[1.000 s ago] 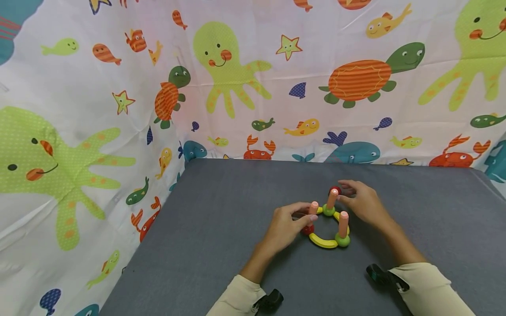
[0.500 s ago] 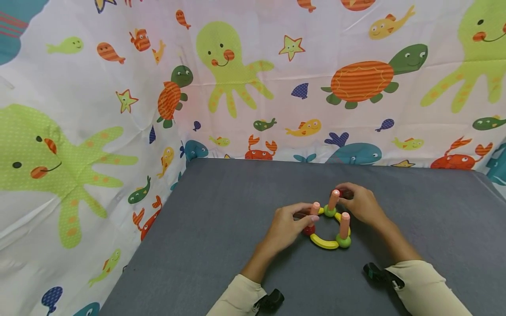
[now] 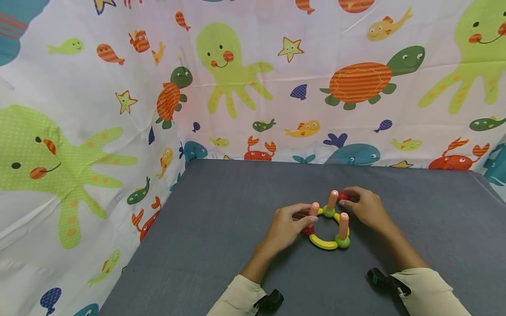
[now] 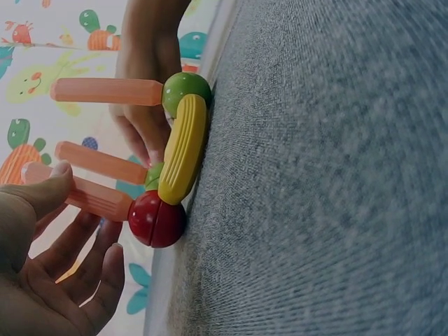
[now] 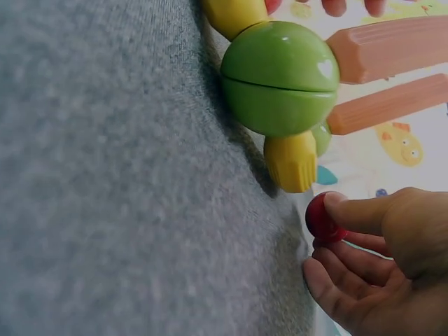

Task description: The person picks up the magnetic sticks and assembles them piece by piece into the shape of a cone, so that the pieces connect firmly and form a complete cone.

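Observation:
A ring of yellow curved pieces joined by balls lies on the grey table. Salmon-coloured sticks rise from a near green ball, a far green ball and a red ball at the left. My left hand pinches the left salmon-coloured stick between thumb and fingers, above its red ball. Just right of the far stick, my right hand pinches a loose red ball between thumb and fingers, apart from the ring. Fingers partly hide both the left stick and the loose ball.
The grey tabletop extends around the ring on all sides. A white curtain printed with sea animals hangs behind the table and along its left side.
My right hand has brought the loose red ball from behind the far stick to its right side, slightly nearer to me. My left hand keeps its hold on the left stick.

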`<state>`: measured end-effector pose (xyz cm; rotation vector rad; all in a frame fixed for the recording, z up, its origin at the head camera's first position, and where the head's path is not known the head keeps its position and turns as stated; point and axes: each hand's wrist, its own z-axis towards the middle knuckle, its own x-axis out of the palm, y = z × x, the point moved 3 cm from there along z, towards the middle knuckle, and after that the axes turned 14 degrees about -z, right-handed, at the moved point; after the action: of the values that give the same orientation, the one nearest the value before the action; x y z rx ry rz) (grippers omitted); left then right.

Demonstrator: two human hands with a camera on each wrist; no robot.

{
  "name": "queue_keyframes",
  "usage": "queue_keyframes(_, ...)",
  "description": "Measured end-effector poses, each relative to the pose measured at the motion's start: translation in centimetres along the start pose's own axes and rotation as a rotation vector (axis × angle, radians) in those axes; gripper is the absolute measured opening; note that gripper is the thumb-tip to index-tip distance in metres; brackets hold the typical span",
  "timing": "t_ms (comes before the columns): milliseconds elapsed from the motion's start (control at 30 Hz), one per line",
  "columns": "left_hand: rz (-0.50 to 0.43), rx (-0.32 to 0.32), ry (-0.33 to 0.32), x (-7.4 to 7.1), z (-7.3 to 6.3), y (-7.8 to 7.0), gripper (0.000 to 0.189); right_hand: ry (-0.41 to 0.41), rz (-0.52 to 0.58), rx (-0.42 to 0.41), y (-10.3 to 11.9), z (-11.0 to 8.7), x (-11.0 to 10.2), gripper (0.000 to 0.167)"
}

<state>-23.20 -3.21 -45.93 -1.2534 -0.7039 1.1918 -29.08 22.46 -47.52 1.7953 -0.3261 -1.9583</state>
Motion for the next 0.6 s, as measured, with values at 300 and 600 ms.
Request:
queue_keyframes(300,-0.002,0.005,-0.002,0.0,0.0,0.1,0.034,-0.015,-0.011,-0.002,0.1,-1.7,-1.2,0.044)
queue_keyframes(600,0.001,0.007,0.0,0.1,0.0,0.0,0.035,-0.045,0.032,0.008,1.3,-3.2,-2.7,0.051)
